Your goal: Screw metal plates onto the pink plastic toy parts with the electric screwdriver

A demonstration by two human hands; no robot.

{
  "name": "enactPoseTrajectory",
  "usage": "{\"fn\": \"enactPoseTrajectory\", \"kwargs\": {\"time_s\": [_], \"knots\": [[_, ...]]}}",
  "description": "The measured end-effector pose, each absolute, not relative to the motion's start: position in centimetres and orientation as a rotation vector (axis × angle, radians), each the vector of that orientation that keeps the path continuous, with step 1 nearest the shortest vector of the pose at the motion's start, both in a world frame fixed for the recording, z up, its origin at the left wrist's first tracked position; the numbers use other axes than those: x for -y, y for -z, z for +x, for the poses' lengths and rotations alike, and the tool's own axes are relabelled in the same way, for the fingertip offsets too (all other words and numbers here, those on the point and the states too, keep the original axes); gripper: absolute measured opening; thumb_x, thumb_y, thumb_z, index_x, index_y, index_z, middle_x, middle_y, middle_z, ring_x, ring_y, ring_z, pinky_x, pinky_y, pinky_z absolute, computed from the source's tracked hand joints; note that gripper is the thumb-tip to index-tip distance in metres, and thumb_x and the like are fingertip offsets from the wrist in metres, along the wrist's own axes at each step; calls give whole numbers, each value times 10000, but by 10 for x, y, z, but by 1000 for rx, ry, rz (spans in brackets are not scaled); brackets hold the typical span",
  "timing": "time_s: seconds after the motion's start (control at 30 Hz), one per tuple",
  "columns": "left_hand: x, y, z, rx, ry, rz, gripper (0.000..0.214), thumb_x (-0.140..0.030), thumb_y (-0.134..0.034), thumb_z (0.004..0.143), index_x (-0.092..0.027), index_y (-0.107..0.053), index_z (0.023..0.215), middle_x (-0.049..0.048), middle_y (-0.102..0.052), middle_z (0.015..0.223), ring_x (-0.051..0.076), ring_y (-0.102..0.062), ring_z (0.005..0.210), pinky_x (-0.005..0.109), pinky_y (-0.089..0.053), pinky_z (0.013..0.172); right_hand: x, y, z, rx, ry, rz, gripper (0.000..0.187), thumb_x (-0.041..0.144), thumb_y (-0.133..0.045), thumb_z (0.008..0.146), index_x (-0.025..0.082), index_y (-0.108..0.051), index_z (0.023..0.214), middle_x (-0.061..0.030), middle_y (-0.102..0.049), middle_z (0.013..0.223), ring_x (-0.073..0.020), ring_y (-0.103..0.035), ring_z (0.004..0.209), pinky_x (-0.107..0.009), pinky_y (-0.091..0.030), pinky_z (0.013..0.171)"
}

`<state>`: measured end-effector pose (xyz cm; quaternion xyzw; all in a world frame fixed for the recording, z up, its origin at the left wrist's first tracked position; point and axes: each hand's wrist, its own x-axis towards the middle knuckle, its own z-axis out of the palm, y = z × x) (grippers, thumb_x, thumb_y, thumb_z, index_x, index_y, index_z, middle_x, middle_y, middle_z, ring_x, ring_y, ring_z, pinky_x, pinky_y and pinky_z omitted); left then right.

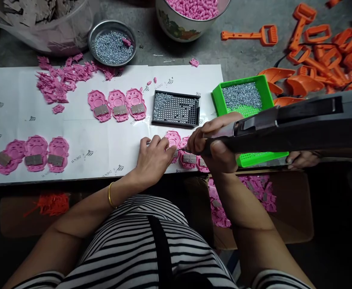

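My right hand (216, 142) is wrapped round a black and grey power screwdriver (284, 126), its thin bit pointing left. Beside the bit tip, my left hand (155, 158) has curled fingers, thumb and index at the edge of a pink plastic casing (173, 137) on the white sheet. Next to that casing lies another pink casing (189, 159) with a grey metal plate across it, and part of a third, both partly covered by my right hand. The exact contact between bit and casing is too small to make out.
Above my hands are a black tray (176, 108) of screws and a green basket (218, 100) of screws. More pink casings (120, 110) lie in rows to the left. A metal bowl (92, 50), orange toy shovels (248, 37) and another person's hand (304, 159) are around.
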<state>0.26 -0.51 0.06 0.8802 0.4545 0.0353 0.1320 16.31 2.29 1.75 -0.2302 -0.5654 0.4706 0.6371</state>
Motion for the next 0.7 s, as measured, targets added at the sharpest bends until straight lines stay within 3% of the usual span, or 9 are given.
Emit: {"fn": "enactPoseTrajectory", "kwargs": {"time_s": [0.13, 0.3, 0.47, 0.6, 0.7], "knots": [[2, -2, 4, -1302, -96, 2541, 161, -297, -596, 957, -205, -693, 1046, 72, -643, 1022, 253, -507, 991, 423, -318, 821, -22, -16, 163, 1317, -1109, -581, 170, 361, -669, 854, 228, -564, 859, 57, -439, 531, -117, -480, 412, -240, -417, 365], [-2, -3, 3, -1277, -77, 2520, 145, -290, -598, 953, -206, -697, 1020, 70, -637, 1026, 252, -514, 995, 417, -323, 803, -24, -9, 166, 1354, -1208, -488, 153, 327, -652, 868, 220, -542, 877, 59, -444, 556, -102, -455, 438, -234, -420, 409], [-5, 0, -2, -1251, -78, 2525, 158, -322, -607, 947, -221, -694, 1031, 69, -627, 1029, 256, -525, 998, 410, -330, 784, -26, -8, 167, 1457, -1205, -581, 275, 473, -681, 841, 222, -572, 825, 51, -450, 549, -96, -431, 443, -241, -424, 432], [-3, 5, -6, -1307, -142, 2505, 165, -355, -633, 930, -246, -694, 1037, 62, -626, 1019, 249, -529, 990, 405, -330, 789, -30, -19, 173, 1533, -1209, -558, 319, 487, -699, 817, 193, -648, 931, 28, -510, 583, -108, -511, 491, -253, -483, 485], [1, 8, -5, -1361, -178, 2446, 185, -365, -674, 903, -251, -695, 1047, 40, -629, 1013, 233, -534, 977, 405, -329, 812, -39, -31, 182, 1464, -1259, -383, 290, 404, -635, 869, 187, -649, 1060, 55, -466, 532, -92, -467, 410, -218, -435, 400]]}}
